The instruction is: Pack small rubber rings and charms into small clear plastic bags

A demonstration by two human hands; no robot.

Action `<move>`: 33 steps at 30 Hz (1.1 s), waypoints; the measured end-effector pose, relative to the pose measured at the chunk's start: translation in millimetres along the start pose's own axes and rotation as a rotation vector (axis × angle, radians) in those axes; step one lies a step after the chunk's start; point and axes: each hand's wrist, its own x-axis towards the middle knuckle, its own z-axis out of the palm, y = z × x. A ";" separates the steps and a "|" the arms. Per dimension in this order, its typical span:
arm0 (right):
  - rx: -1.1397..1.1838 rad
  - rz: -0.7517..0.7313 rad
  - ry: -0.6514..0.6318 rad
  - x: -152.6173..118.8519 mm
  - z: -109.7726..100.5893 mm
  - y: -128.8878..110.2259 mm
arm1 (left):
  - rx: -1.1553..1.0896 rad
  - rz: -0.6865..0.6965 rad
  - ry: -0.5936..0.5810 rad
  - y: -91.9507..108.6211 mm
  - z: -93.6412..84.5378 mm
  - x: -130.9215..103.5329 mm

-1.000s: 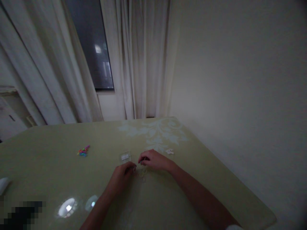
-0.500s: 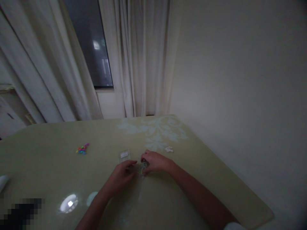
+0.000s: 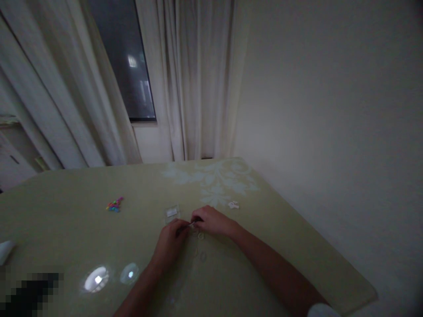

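Observation:
My left hand (image 3: 172, 235) is closed in a pinch at the middle of the table. Facing it, my right hand (image 3: 211, 219) pinches too, and the fingertips of both almost meet. A small, thin, light-coloured piece (image 3: 191, 224) shows between them, too small to name. Just below my fingers a pale little ring (image 3: 201, 236) is in view, with a fainter ring-like shape (image 3: 203, 256) nearer to me. Behind my left hand lies a clear plastic packet (image 3: 172, 213) with a white label, its near edge partly covered by my fingers.
Small bright coloured pieces (image 3: 114, 205) lie in a heap at the left on the table (image 3: 82, 233). Several white pieces (image 3: 233, 205) lie right of my right hand. A white object (image 3: 5, 252) reaches in at the left edge. A wall (image 3: 330, 132) borders the right side.
My fingertips have closed in on a thin light piece where clear, shiny material showed between my hands before. Ring-like shapes now show below my hands.

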 end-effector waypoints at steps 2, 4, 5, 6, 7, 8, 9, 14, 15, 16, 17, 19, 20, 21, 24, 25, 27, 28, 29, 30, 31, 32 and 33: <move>0.035 -0.013 0.004 -1.3 -9.0 2.6 | -0.076 -0.027 -0.003 -2.5 -1.2 1.4; 0.062 -0.021 0.001 -3.6 -18.6 5.2 | -0.137 -0.041 -0.018 -3.9 -4.0 3.2; 0.071 -0.024 -0.013 -5.2 -23.0 6.5 | -0.153 -0.040 -0.024 -4.5 -6.4 4.0; 0.076 -0.023 -0.036 -7.0 -26.6 7.7 | -0.160 -0.036 -0.029 -5.3 -9.7 4.6; 0.070 -0.016 -0.063 -9.1 -29.2 8.7 | -0.160 -0.034 -0.036 -6.2 -13.7 4.7; 0.048 -0.002 -0.089 -11.4 -30.6 9.4 | -0.154 -0.039 -0.049 -7.4 -18.2 4.4; 0.012 0.017 -0.105 -13.6 -30.6 9.7 | -0.143 -0.051 -0.073 -8.5 -23.0 3.6; -0.156 0.065 -0.149 -18.8 -13.1 5.7 | -0.031 -0.067 -0.233 -8.2 -35.4 -3.2; -0.149 0.059 -0.151 -17.8 -7.9 4.4 | -0.011 -0.062 -0.240 -6.5 -33.4 -3.8; -0.133 0.048 -0.142 -16.1 -2.7 3.2 | 0.001 -0.062 -0.240 -4.6 -29.9 -3.9; -0.112 0.036 -0.124 -13.9 2.0 2.1 | 0.009 -0.065 -0.231 -2.8 -25.4 -3.6; -0.077 0.017 -0.078 -8.8 9.2 0.3 | 0.015 -0.068 -0.199 -0.5 -15.1 -2.1; -0.069 0.012 -0.059 -6.3 11.5 -0.4 | 0.017 -0.065 -0.176 -0.3 -10.4 -1.1; -0.067 0.011 -0.047 -4.2 13.0 -1.0 | 0.022 -0.057 -0.156 -0.8 -6.6 -0.1; -0.094 0.018 -0.044 -0.4 14.0 -3.1 | 0.063 -0.024 -0.106 -4.3 -0.2 1.6; -0.109 0.016 -0.046 0.1 14.0 -3.8 | 0.078 -0.008 -0.090 -5.3 0.7 1.6; -0.139 0.005 -0.044 0.8 14.3 -5.3 | 0.103 0.024 -0.061 -5.5 1.4 1.0; -0.149 0.002 -0.038 1.1 14.6 -6.0 | 0.110 0.036 -0.048 -4.7 1.6 0.4; -0.155 0.003 -0.029 1.4 14.7 -6.6 | 0.116 0.043 -0.038 -3.3 1.6 -0.2; -0.155 0.010 -0.016 1.8 14.6 -7.2 | 0.123 0.045 -0.029 -1.7 1.4 -0.6; -0.148 0.019 -0.001 2.2 13.9 -7.6 | 0.128 0.044 -0.021 0.1 1.0 -0.9; -0.133 0.028 0.014 2.5 12.5 -8.0 | 0.125 0.036 -0.014 1.7 0.3 -1.0; -0.107 0.036 0.033 2.7 10.4 -8.2 | 0.110 0.024 -0.010 3.0 -0.7 -0.8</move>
